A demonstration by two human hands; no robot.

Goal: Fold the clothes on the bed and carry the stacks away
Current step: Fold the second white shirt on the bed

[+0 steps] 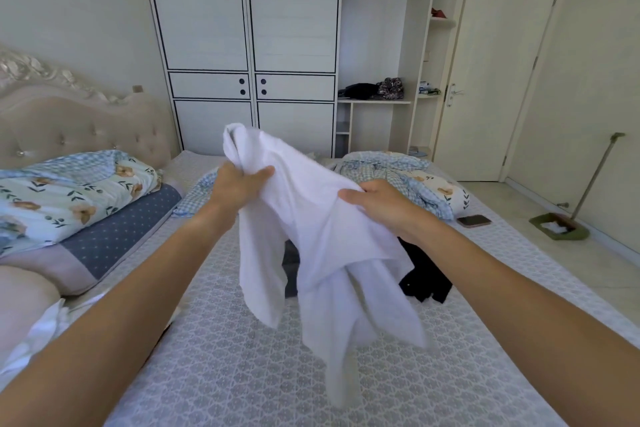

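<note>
Pillows: stacked at the left by the headboard; the lowest 1 is cut off by the frame edge.
Left hand: raised over the bed, thumb and fingers clamped on the white garment.
White garment: held in the air between both hands, its lower end blurred.
Right hand: grips the garment's right side, fingertips hidden in the cloth.
Dark clothes: on the bed, partly hidden behind the garment.
Phone: near the bed's right edge.
Room: wardrobe, closed door, dustpan on the floor.

White garment; black clothes; grey-patterned bed.
</note>
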